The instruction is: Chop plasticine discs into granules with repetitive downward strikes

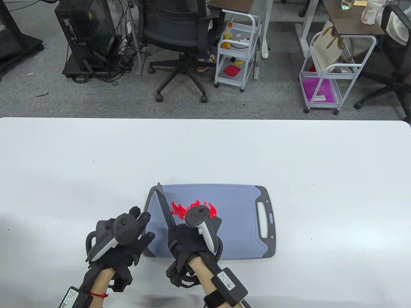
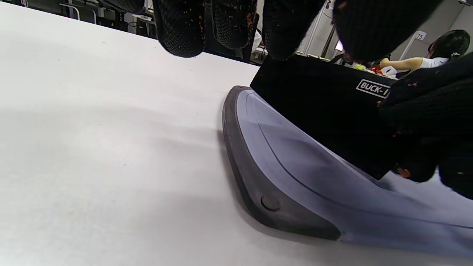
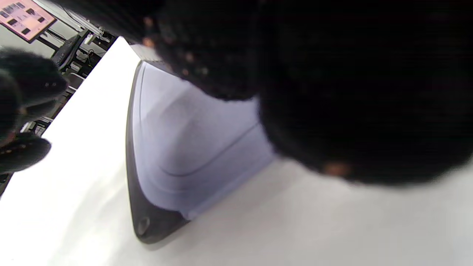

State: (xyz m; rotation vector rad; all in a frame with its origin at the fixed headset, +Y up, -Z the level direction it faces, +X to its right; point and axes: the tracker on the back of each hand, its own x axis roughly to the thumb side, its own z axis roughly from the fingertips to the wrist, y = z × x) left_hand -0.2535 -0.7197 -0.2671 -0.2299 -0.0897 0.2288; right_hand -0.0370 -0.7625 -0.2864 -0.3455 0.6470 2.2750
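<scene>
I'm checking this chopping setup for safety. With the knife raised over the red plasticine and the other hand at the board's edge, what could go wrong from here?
1. The left hand sits at the cutting board's left edge, close to the knife; a stray strike might catch its fingers.
2. The tracker on the right hand covers part of the red plasticine in the table view, so aim may suffer.
3. The plasticine lies toward the board's left, so granules could scatter onto the table.

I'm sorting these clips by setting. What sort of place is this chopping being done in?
Probably an office or lab workspace, not a kitchen: behind the white table are an office chair, a computer tower with tangled cables, and wheeled utility carts on grey carpet.
</scene>
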